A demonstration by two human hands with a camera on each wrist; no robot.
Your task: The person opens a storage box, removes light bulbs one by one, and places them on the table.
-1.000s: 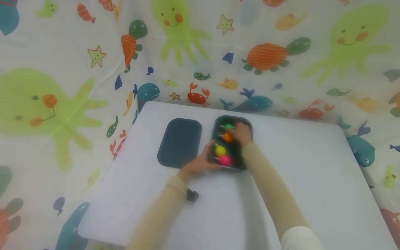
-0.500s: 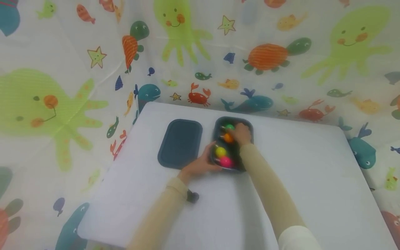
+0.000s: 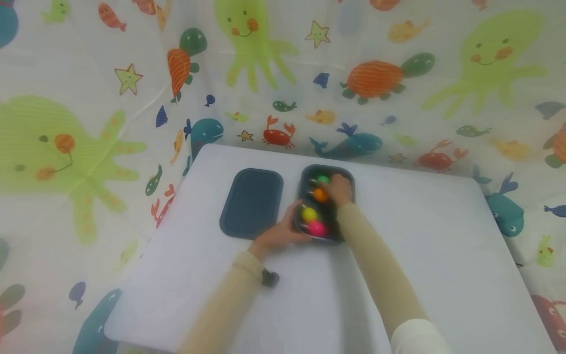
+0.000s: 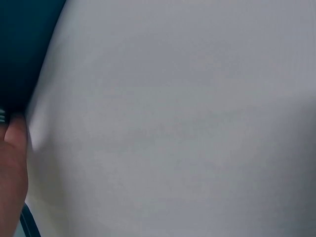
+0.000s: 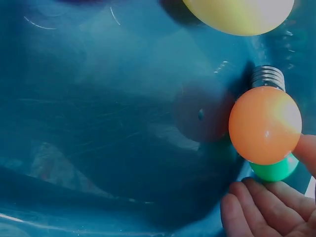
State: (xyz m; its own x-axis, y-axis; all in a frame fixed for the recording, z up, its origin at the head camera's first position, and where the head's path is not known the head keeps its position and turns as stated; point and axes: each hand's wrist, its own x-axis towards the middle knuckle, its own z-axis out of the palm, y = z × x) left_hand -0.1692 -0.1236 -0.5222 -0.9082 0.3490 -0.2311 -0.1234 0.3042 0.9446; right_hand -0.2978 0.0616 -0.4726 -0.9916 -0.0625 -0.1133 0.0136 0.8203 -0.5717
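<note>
My left hand holds the near-left corner of a dark teal plastic box, thumb along the near wall. The left wrist view catches only part of this hand under the box's dark wall. My right hand is inside the box at its far end, fingers curled at a green light bulb. Its thumb touches an orange light bulb with a metal screw base. A yellow bulb and a pink bulb lie near the left hand. Part of the green bulb is hidden.
A flat dark rectangular lid or tray lies left of the box on the white table. A small dark object shows at the left wrist. A curtain printed with sea animals hangs behind and beside the table.
</note>
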